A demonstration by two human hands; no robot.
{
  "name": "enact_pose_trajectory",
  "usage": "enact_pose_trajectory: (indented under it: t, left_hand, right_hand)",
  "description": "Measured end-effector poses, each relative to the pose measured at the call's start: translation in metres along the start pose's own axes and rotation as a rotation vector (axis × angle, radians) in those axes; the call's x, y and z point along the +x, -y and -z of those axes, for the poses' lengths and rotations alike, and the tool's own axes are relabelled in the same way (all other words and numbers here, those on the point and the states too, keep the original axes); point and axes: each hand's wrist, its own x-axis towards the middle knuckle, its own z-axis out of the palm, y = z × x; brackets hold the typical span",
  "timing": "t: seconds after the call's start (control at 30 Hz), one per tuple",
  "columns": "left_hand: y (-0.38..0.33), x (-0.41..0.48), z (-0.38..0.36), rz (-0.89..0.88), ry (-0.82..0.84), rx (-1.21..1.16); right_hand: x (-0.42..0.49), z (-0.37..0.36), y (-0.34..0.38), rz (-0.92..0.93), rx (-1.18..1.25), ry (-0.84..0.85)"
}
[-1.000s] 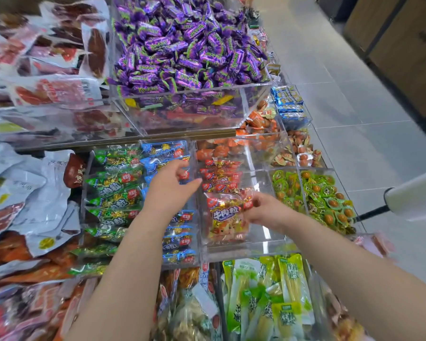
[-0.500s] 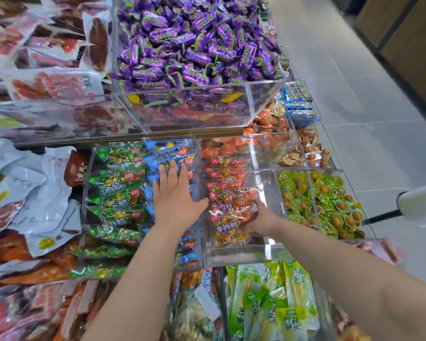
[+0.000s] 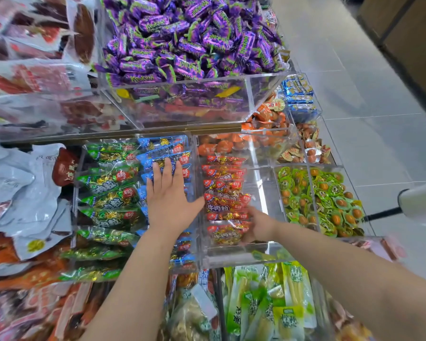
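Left hand (image 3: 169, 200): grip spread, flat on blue packets (image 3: 159, 156). Right hand (image 3: 260, 223): grip pinching red packet (image 3: 225, 233) at near end of clear bin (image 3: 244, 255). Risk: the leaning row may slump toward the near wall on release.

A shop shelf (image 3: 182, 129) carries clear bins (image 3: 262, 193) holding red packets (image 3: 224, 185), blue packets (image 3: 162, 148) and green packets (image 3: 108, 185).

Left hand (image 3: 169, 205) lies flat, fingers straight; right hand (image 3: 258, 226) reaches forward, fingers curled
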Motion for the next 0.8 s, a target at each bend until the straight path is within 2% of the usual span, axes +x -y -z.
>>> enact_pose_trajectory:
  t: [0.1,0.2,0.37,0.5,0.53,0.6,0.7,0.8]
  left_hand:
    - [0.001,0.0,-0.001,0.0,0.0,-0.01]
    - [0.002,-0.001,-0.001,-0.005,-0.01,-0.015]
    - [0.0,-0.002,-0.002,0.0,-0.012,-0.003]
    - [-0.001,-0.002,-0.001,0.0,-0.019,0.001]
    - [-0.001,-0.002,-0.001,0.0,-0.021,0.002]
    - [-0.001,-0.002,-0.001,-0.001,-0.023,0.005]
    - [-0.001,-0.002,-0.001,-0.001,-0.025,0.009]
    - [-0.001,-0.003,-0.001,-0.004,-0.023,0.011]
  right_hand:
    - [0.001,0.011,0.007,0.043,0.106,0.004]
    - [-0.004,0.024,0.019,0.114,0.194,-0.132]
    - [0.006,0.017,0.03,0.255,-0.035,-0.205]
    - [0.021,0.014,0.043,0.255,-0.239,-0.251]
    - [0.022,0.014,0.042,0.254,-0.198,-0.244]
    - [0.02,0.016,0.036,0.221,0.082,-0.23]
    - [0.023,0.021,0.026,0.055,0.532,-0.361]
    - [0.028,0.015,0.037,0.022,0.648,-0.301]
